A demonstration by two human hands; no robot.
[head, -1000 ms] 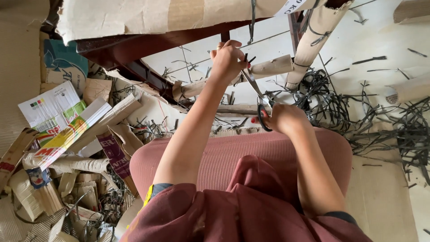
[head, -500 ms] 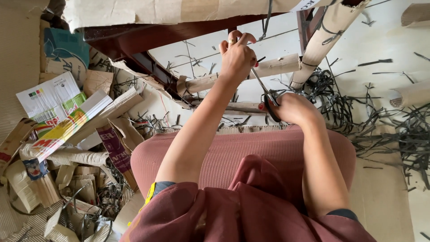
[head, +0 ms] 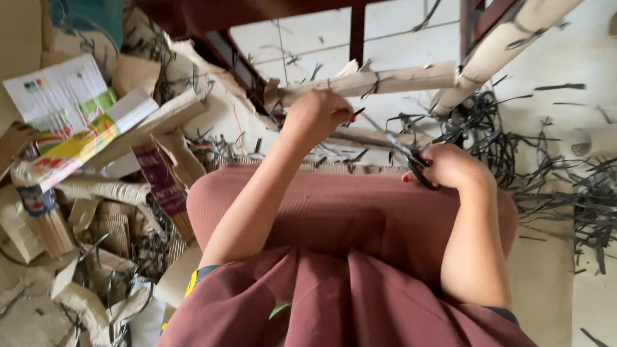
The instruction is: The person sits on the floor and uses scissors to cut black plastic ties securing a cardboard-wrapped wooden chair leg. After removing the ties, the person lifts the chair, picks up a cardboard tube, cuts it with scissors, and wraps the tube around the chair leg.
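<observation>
My left hand (head: 316, 115) is closed around a thin dark strip (head: 355, 114), held out in front of my raised knee. My right hand (head: 450, 166) grips black-handled scissors (head: 405, 154), whose blades point up and left toward the strip. Both hands hover above my thigh in ribbed reddish-brown cloth (head: 347, 212). Just beyond the hands lies a rolled cardboard tube (head: 385, 80) on the pale floor.
A heap of torn cardboard and printed boxes (head: 83, 135) fills the left side. Dark cut strips (head: 553, 186) lie scattered on the floor at right. A second cardboard tube (head: 508, 45) leans at upper right, and dark wooden furniture legs (head: 357, 32) stand behind.
The camera has tilted down and closer. My left hand has lowered from its raised position toward the scissors; my right hand holds the scissors at much the same spot over the knee.
</observation>
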